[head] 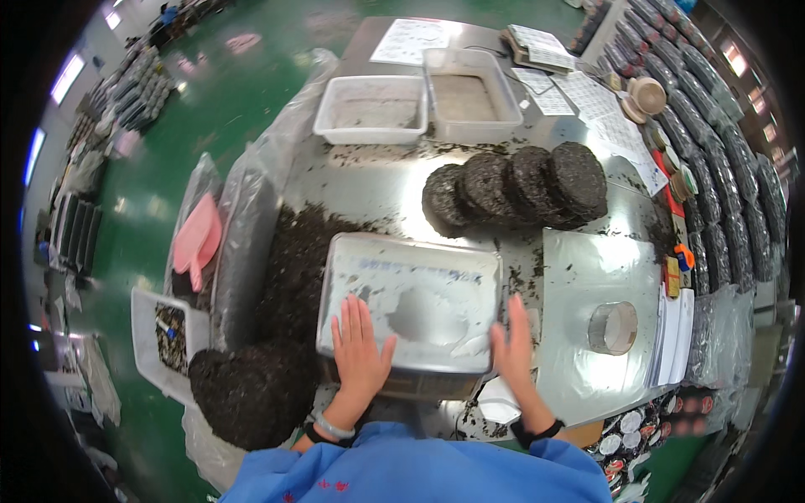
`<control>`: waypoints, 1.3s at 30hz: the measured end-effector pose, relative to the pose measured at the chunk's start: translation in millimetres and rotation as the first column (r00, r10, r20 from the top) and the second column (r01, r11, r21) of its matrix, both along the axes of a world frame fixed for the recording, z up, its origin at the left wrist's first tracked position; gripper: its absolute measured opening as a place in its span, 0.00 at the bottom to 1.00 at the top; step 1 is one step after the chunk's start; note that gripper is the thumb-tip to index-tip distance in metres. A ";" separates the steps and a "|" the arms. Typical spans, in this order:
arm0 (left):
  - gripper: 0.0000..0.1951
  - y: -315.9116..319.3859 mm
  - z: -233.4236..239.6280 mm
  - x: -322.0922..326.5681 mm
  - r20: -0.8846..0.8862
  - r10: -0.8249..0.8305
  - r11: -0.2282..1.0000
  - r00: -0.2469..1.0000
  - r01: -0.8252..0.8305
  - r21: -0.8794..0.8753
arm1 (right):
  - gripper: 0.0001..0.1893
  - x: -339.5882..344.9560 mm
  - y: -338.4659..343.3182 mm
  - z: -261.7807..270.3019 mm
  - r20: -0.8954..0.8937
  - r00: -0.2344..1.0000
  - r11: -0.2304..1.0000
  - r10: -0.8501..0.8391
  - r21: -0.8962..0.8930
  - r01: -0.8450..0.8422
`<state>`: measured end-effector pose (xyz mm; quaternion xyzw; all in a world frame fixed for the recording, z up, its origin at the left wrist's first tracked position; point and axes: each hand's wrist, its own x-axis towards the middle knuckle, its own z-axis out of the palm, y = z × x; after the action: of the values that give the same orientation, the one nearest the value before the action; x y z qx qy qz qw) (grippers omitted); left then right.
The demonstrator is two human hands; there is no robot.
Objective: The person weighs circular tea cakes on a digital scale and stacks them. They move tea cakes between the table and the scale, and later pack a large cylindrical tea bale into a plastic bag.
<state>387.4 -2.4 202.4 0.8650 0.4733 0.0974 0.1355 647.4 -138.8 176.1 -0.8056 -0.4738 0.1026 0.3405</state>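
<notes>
In front of me lies a shallow metal tray (434, 258) with a wet, shiny patch on its surface, on top of a box-like base. My left hand (360, 349) rests flat over its lower left part, fingers together and thumb apart, holding nothing. At the tray's right edge is my right hand (514, 346), slightly blurred, with thumb and fingers apart; whether it touches the rim I cannot tell. Several dark pressed round cakes (490, 185) lean in a row behind the tray. A heap of dark loose leaf-like material (302, 264) lies to its left.
Two plastic tubs (371, 133) (475, 129) stand at the back. A clear sheet (566, 377) with a metal ring (612, 328) lies right, beside papers (676, 339) and an orange tape dispenser (684, 257). A pink dustpan (198, 242), a white bin (141, 339) and a dark mound (251, 393) are left.
</notes>
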 end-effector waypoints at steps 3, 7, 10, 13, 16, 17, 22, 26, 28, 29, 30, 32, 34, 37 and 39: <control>0.44 1.1 -9.0 -28.0 0.087 0.152 0.988 0.985 -0.150 -0.031 | 0.41 -70.9 -0.8 15.1 0.340 0.931 0.982 0.130 -0.173 -0.074; 0.44 -27.8 45.3 -40.8 0.211 0.001 0.995 0.977 0.021 -0.102 | 0.44 -65.0 49.7 5.9 0.412 0.906 0.975 -0.097 -0.143 0.170; 0.43 -64.4 85.3 -57.5 0.414 -0.194 0.955 0.889 0.268 -0.129 | 0.46 -59.7 112.9 -21.2 0.431 0.861 0.938 -0.268 -0.087 0.336; 0.42 -87.5 113.6 -93.7 0.498 -0.265 0.925 0.825 0.364 -0.110 | 0.44 -126.1 182.5 -31.0 0.382 0.917 0.993 -0.113 0.005 0.120; 0.41 -92.3 126.5 -142.0 0.524 -0.270 0.935 0.808 0.349 -0.056 | 0.40 -232.6 214.7 -23.2 0.419 0.869 0.953 0.262 0.032 -0.302; 0.41 -90.8 131.5 -158.4 0.509 -0.263 0.946 0.819 0.323 -0.031 | 0.36 -255.9 213.1 -13.0 0.402 0.795 0.886 0.455 -0.117 -0.448; 0.36 -68.7 131.5 -293.6 0.458 0.102 0.974 0.883 -0.182 0.135 | 0.18 -329.1 180.4 32.8 -0.141 0.852 0.819 0.504 0.391 -0.419; 0.27 -54.9 62.5 -397.6 0.495 0.473 0.860 0.729 -0.503 -0.080 | 0.25 -377.3 87.9 105.7 -0.136 0.758 0.761 0.638 0.259 -0.594; 0.25 -51.5 20.1 -423.0 0.561 0.546 0.838 0.622 -0.402 -0.370 | 0.44 -413.3 54.5 105.4 0.164 0.679 0.678 0.716 0.066 -0.732; 0.27 -54.4 29.9 -409.6 0.548 0.518 0.855 0.657 -0.393 -0.337 | 0.54 -430.1 42.1 109.0 0.283 0.641 0.682 0.713 -0.068 -0.729; 0.27 -55.9 35.2 -399.6 0.614 0.473 0.881 0.632 -0.352 -0.316 | 0.66 -440.2 38.3 104.1 0.276 0.635 0.686 0.721 -0.157 -0.711; 0.29 -57.1 54.0 -382.6 0.746 0.396 0.917 0.536 -0.266 -0.296 | 0.66 -446.6 38.2 103.9 0.270 0.686 0.734 0.675 -0.152 -0.662; 0.28 -59.5 68.5 -377.9 0.822 0.407 0.913 0.399 -0.147 -0.381 | 0.55 -447.5 37.7 114.6 0.250 0.726 0.765 0.641 -0.125 -0.632; 0.32 -49.9 68.9 -385.8 0.794 0.336 0.941 0.506 -0.140 -0.309 | 0.41 -420.0 41.1 128.7 -0.077 0.718 0.722 0.692 0.090 -0.686; 0.38 -41.5 72.3 -387.7 0.581 0.325 0.945 0.746 -0.277 -0.173 | 0.25 -394.5 42.6 140.4 -0.528 0.778 0.937 0.341 0.124 -0.327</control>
<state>-0.3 -44.0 274.6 0.6950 0.5420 0.3700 0.2938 252.9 -96.2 316.5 -0.6424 -0.4947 0.3784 0.4466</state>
